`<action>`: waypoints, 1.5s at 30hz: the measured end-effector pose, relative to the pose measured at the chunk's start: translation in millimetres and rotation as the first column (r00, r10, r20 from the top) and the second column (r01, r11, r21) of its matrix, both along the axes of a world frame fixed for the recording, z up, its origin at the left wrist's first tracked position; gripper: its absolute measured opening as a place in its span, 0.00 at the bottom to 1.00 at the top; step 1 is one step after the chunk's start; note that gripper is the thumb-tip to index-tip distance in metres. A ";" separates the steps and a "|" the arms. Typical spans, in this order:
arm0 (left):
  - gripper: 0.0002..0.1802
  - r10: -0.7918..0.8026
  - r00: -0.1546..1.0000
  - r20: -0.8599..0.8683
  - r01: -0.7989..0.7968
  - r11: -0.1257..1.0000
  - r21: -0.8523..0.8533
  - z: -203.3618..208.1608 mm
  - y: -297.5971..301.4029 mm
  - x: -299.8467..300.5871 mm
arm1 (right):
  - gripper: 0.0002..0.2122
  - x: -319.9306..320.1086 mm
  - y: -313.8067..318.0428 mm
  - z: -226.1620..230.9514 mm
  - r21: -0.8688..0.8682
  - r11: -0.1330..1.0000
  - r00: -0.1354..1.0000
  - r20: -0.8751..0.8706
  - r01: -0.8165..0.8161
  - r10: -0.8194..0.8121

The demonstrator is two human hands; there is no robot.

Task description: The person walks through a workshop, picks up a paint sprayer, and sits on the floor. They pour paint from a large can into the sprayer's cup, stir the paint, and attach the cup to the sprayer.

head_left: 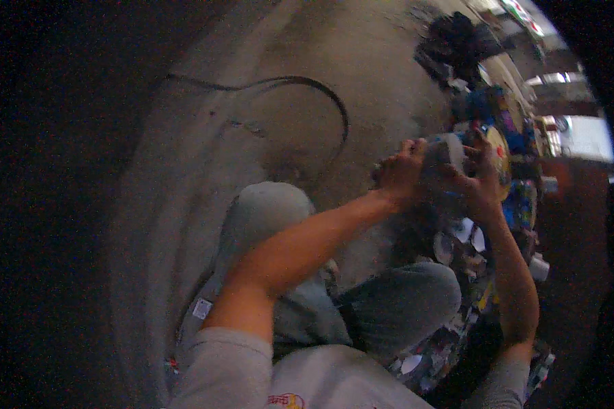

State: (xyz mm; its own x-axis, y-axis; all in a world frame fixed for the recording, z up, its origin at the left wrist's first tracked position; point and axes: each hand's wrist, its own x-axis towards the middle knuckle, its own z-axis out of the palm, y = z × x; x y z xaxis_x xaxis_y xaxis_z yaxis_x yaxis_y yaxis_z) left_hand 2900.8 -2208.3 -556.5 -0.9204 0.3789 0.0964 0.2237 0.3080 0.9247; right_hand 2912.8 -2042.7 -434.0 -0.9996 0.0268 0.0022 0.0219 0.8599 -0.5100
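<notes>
Head view: left hand [401, 172] and right hand [483, 178] clamp their fingers on a grey object [437, 157], long axis seemingly pointing forward.

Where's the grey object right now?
In the head view, the grey object is right of centre, held between the left hand and the right hand, with a round yellow thing just to the right.

Dark cable [346, 116] bowed across grey-brown floor [375, 75]. Black heap [453, 37] beyond cable, to right; blurred. Blue clutter [484, 102] right of cable. Bright opening [586, 138] farther right of cable. White object [540, 268] right of cable, nearer; kind unclear. Mixed scraps [433, 358] nearer still.
</notes>
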 end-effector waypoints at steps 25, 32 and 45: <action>0.24 0.733 0.620 0.280 -0.774 0.630 0.063 -119.4 -194.7 130.9 | 0.09 -123.9 77.6 -183.1 0.138 0.975 0.980 0.126 -0.174 0.157; 0.25 0.855 -0.336 0.395 -0.741 0.019 -0.671 -266.3 -397.9 425.8 | 0.08 -63.7 65.4 -199.2 -0.243 0.904 0.842 0.504 0.353 -0.194; 0.36 0.648 -0.583 0.490 -0.737 -0.167 -0.655 -325.9 -472.3 523.3 | 0.10 -71.0 79.6 -200.8 0.194 0.962 0.733 0.680 -0.194 0.011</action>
State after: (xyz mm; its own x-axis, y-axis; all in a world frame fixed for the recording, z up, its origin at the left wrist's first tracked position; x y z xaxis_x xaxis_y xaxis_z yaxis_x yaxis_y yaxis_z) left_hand 3424.0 -2680.6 -882.3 0.2243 -0.7317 -0.6437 -0.6746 -0.5932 0.4393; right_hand 2841.8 -1963.1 -634.8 -0.7398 0.0143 -0.6727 0.1817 0.9669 -0.1794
